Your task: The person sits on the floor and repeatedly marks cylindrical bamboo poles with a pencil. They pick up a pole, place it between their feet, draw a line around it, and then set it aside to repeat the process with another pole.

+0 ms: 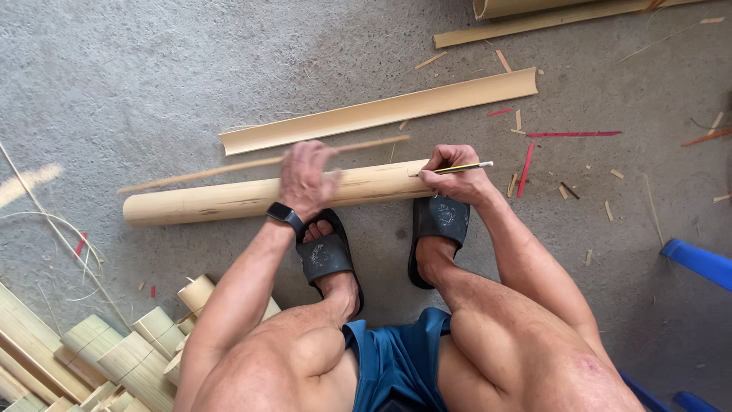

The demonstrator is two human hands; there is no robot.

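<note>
Bamboo pole (229, 200) lies flat on the concrete floor (152, 69), crosswise in front of the person's feet, which are in black sandals (328, 255). All places below are relative to this pole.

Left hand (307, 179): over the pole's middle, fingers curled around a thin bamboo stick (221, 168). The hand is blurred, so whether the palm also presses on the pole is hard to tell. The stick runs almost parallel to the pole along its far side. Black watch (284, 214) on the left wrist.

Right hand (456, 177): at the pole's right end, fingers pinched together on a pencil (467, 166), which lies nearly level. The heel of the hand rests on the pole end.

Beyond the pole: a split bamboo half (381, 112), hollow side up, roughly parallel. Further off, more bamboo lengths (534, 21) at the top edge.

Right of the pole end: red slivers (572, 134) and small bamboo chips scattered on the floor. A blue object (700, 261) sits further right.

Nearer than the pole, to the left: a heap of cut bamboo pieces (114, 355).
</note>
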